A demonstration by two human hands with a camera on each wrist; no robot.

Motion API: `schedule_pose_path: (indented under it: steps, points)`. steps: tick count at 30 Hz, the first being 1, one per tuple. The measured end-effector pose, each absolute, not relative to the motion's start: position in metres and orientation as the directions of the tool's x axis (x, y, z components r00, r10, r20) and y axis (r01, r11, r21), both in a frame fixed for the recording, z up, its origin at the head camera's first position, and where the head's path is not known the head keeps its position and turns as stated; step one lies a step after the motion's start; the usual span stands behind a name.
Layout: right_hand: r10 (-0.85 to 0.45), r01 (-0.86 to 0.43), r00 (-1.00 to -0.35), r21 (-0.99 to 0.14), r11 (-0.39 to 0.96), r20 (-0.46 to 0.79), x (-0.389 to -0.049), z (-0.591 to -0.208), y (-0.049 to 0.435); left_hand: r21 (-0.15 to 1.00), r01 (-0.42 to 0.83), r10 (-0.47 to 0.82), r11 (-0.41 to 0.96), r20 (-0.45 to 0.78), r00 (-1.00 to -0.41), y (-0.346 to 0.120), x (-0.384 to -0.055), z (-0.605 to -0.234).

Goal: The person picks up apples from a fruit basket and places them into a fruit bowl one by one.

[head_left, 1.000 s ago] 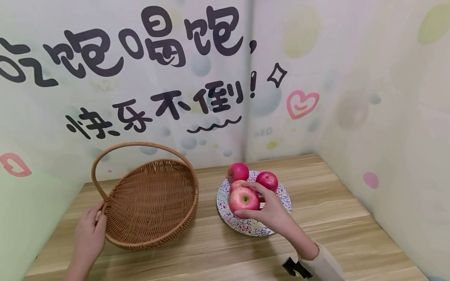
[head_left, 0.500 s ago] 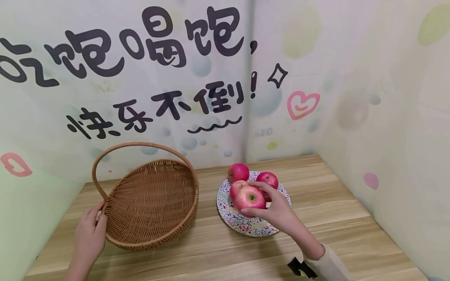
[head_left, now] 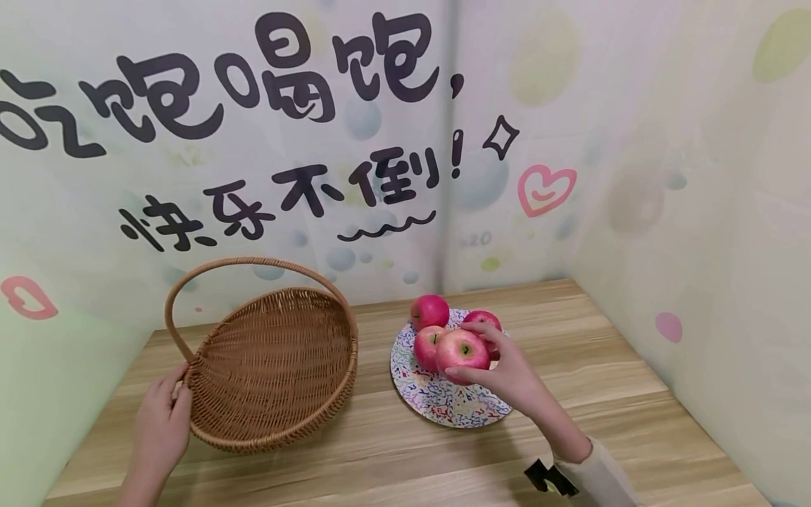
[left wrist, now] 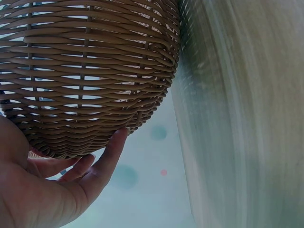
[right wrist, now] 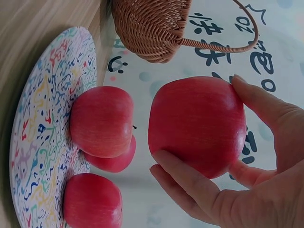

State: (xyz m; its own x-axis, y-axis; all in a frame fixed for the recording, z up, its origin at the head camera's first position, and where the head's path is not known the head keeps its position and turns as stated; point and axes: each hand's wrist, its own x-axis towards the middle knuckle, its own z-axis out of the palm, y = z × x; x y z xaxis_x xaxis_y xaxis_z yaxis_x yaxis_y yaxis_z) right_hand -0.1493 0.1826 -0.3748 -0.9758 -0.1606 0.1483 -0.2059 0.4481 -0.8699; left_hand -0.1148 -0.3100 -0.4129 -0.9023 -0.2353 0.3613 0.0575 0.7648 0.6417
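My left hand [head_left: 162,419] grips the left rim of a brown wicker basket [head_left: 272,366], near the foot of its arched handle. In the left wrist view, fingers [left wrist: 107,159] lie against the basket's woven side. The basket's bowl faces me and nothing lies inside it. Between thumb and fingers, my right hand [head_left: 507,370] holds a red-pink apple [head_left: 462,354] above a round, colourfully patterned plate [head_left: 437,405]. In the right wrist view a gap separates the held apple [right wrist: 197,126] from the apples on the plate, one of them a red apple [right wrist: 102,121] close by.
Three more apples rest on the plate, including one at the back [head_left: 430,312]. Plate and basket stand side by side on a wood-grain table [head_left: 608,394]. Behind them rises a printed wall panel [head_left: 393,260], and another wall [head_left: 697,211] borders the right side.
My right hand has moved a little to the right with the apple, uncovering more of the front apple on the plate. The left hand and basket have stayed in place.
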Motion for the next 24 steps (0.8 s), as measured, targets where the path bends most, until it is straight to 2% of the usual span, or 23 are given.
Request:
schedule_pose_path:
  steps: [14, 24]
  points:
    - [-0.121, -0.153, -0.987, -0.872, 0.465, 0.109, -0.1562, -0.38, 0.1884, 0.643, 0.042, -0.246, 0.765, 0.352, -0.903, -0.311, -0.1155, -0.4137]
    - [-0.124, -0.178, -0.983, -0.877, 0.447, 0.136, -0.1595, -0.3824, 0.1915, 0.652, 0.049, -0.242, 0.757, 0.349, -0.905, -0.3105, -0.1155, -0.4133]
